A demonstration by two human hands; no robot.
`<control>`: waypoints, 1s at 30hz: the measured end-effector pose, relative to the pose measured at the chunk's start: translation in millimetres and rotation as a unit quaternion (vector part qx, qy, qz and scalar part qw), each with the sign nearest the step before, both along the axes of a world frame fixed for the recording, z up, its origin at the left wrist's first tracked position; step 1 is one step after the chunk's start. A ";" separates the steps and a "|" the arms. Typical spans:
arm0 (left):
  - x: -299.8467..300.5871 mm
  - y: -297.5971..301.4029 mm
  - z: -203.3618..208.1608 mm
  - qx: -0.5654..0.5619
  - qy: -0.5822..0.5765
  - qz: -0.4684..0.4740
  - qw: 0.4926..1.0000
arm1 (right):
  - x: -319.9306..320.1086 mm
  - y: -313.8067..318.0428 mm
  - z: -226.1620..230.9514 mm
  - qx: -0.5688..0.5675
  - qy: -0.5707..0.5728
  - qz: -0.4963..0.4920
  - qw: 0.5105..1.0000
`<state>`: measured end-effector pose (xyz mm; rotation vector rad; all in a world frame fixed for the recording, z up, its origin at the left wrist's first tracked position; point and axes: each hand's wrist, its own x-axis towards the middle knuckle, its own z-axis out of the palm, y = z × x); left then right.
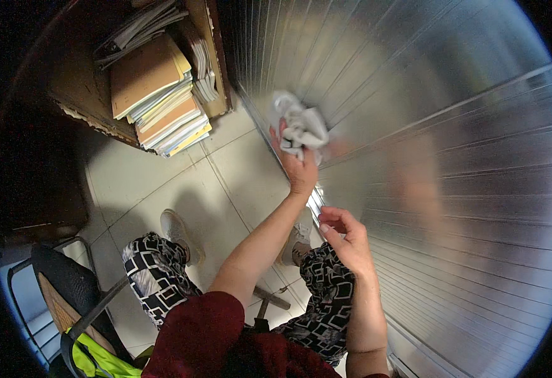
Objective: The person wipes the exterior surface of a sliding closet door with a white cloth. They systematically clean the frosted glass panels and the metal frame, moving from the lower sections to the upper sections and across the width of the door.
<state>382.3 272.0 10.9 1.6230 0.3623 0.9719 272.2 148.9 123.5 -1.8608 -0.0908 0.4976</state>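
Observation:
A crumpled white cloth (pixel 312 129) is in my left hand (pixel 298 169), its fingers wrapped round it. My left arm reaches forward, and the cloth is up against a shiny ribbed metal panel (pixel 377 120) on my right. The cloth and fingertips are slightly blurred. Closer to my body, my right hand (pixel 348 242) hangs beside the panel's lower edge with loosely curved fingers, thumb apart and nothing held. I cannot tell whether it touches the panel. Blurred reflections show on the metal.
A worn wooden shelf (pixel 93 123) at the far left holds a stack of folders and papers (pixel 153 82). At the near left stands a chair (pixel 68 277) with a bright yellow-green garment (pixel 93 356) by it. Pale floor tiles (pixel 143 179) lie under my feet.

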 end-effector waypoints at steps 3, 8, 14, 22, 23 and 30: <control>-9.8 12.1 -135.3 -0.168 0.201 -0.009 0.965 | -3.6 7.1 6.8 0.001 0.031 0.000 1.000; 0.0 23.1 -107.0 -0.343 0.226 -0.077 0.908 | -5.9 2.1 8.8 -0.010 0.038 -0.003 0.999; 39.8 54.9 129.4 0.018 -0.103 -0.086 0.991 | -9.4 0.8 8.4 -0.007 0.017 -0.007 1.000; 54.9 68.0 -53.8 0.022 0.093 0.007 0.995 | -6.2 13.4 7.4 -0.018 0.008 0.019 1.000; 48.0 70.0 -61.2 0.033 0.167 -0.005 0.985 | -5.3 14.5 6.2 -0.020 0.006 0.026 0.999; 95.1 104.0 51.0 0.015 0.029 -0.028 0.999 | -5.0 12.5 -7.4 -0.053 0.009 0.040 0.998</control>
